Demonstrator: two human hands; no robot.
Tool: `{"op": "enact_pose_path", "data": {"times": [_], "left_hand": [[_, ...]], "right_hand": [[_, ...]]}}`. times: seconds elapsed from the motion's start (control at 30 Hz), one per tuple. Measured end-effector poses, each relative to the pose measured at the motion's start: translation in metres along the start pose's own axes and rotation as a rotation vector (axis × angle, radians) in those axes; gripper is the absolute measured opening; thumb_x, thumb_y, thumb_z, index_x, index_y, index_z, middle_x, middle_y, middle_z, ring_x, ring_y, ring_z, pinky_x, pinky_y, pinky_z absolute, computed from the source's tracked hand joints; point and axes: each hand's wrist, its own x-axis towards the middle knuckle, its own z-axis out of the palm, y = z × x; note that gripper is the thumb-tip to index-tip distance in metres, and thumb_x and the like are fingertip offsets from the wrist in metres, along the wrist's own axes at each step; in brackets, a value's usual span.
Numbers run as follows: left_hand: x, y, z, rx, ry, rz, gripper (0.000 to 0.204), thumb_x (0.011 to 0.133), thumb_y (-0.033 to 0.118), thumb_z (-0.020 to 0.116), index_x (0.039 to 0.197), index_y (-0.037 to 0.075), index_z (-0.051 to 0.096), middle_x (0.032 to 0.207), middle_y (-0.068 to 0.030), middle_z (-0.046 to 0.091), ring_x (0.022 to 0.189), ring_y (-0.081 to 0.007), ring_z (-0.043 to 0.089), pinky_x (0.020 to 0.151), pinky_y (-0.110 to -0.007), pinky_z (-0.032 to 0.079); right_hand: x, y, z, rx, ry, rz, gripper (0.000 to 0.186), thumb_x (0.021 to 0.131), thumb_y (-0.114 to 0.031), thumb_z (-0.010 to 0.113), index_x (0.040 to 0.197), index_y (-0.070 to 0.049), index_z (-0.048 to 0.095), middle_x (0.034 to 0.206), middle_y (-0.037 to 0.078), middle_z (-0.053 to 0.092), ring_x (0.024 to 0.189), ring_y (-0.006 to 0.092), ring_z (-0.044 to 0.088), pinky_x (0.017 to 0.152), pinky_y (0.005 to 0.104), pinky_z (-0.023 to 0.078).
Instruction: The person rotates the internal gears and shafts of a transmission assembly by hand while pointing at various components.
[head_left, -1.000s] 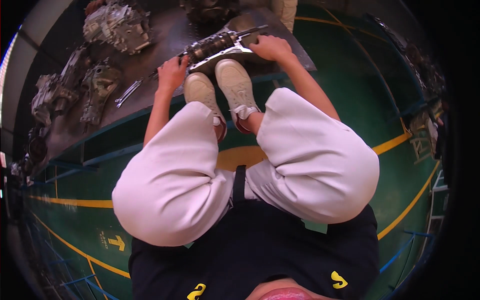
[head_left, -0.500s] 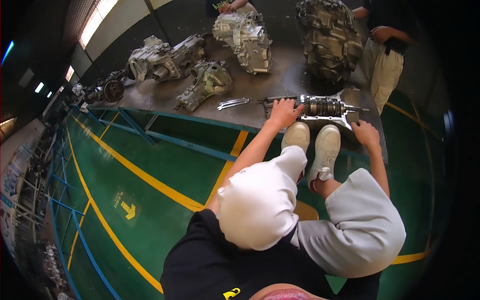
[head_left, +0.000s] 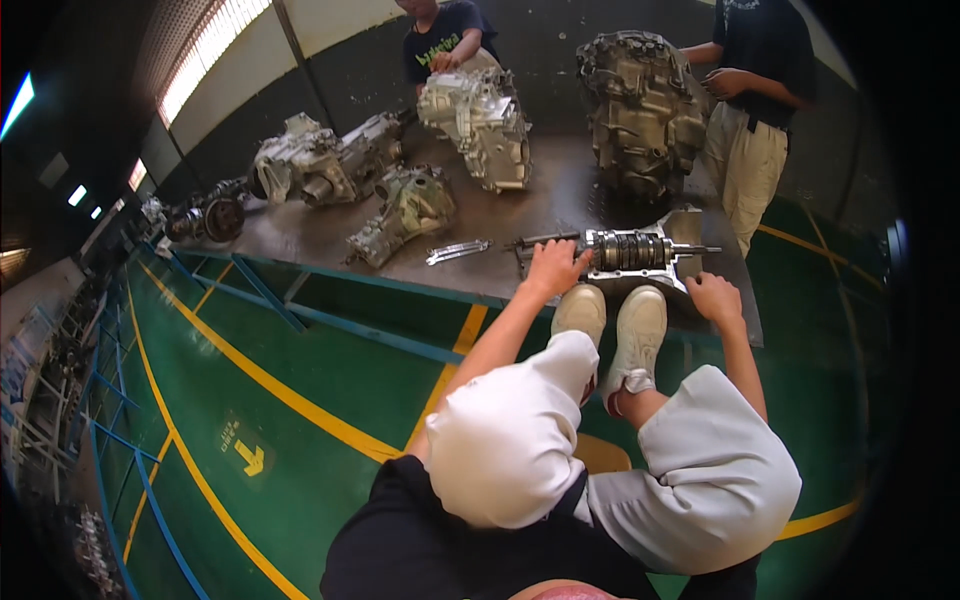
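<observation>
A half-open gearbox casing [head_left: 652,274] lies on the near edge of the metal table, its bright flange facing up. Inside it sits a gear shaft [head_left: 630,250] with a row of dark gears, a thin end sticking out to the right. My left hand [head_left: 557,268] is closed over the casing's left end, thumb near the gears. At the near right corner of the flange, the curled fingers of my right hand [head_left: 714,296] grip the edge. Two or so wrenches [head_left: 460,251] lie left of my left hand. My shoes [head_left: 640,325] press up close to the casing's near side.
On the table [head_left: 520,220] stand a tall dark gearbox [head_left: 640,115], a silver gearbox [head_left: 480,125], a bell-shaped housing [head_left: 408,212] and a longer transmission [head_left: 320,165]. Two people stand behind it, one in a dark shirt [head_left: 765,50]. Blue rails run below, over a green floor [head_left: 330,360].
My view has tilted upward, so the table sits lower in the picture and more of both people shows. My hands keep their places at the casing's two ends.
</observation>
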Motion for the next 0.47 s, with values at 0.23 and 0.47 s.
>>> {"op": "enact_pose_path", "data": {"times": [0.23, 0.47], "left_hand": [[0.005, -0.002, -0.003, -0.021, 0.001, 0.008, 0.056, 0.097, 0.053, 0.035, 0.102, 0.003, 0.059, 0.101, -0.0153, 0.062, 0.103, -0.0323, 0.054, 0.092, -0.051, 0.036], [0.003, -0.009, -0.004, -0.006, 0.000, 0.017, 0.054, 0.097, 0.050, 0.038, 0.107, 0.001, 0.059, 0.101, -0.0160, 0.062, 0.098, -0.0332, 0.054, 0.085, -0.046, 0.037]], "right_hand": [[0.003, -0.003, -0.008, 0.032, -0.038, 0.010, 0.050, 0.086, -0.046, 0.044, 0.105, -0.005, 0.067, 0.111, 0.022, 0.064, 0.104, 0.0393, 0.060, 0.092, 0.0463, 0.046], [0.007, -0.008, -0.008, 0.025, -0.034, 0.014, 0.050, 0.085, -0.046, 0.047, 0.107, -0.006, 0.066, 0.110, 0.022, 0.065, 0.105, 0.0377, 0.060, 0.093, 0.0449, 0.046]]}}
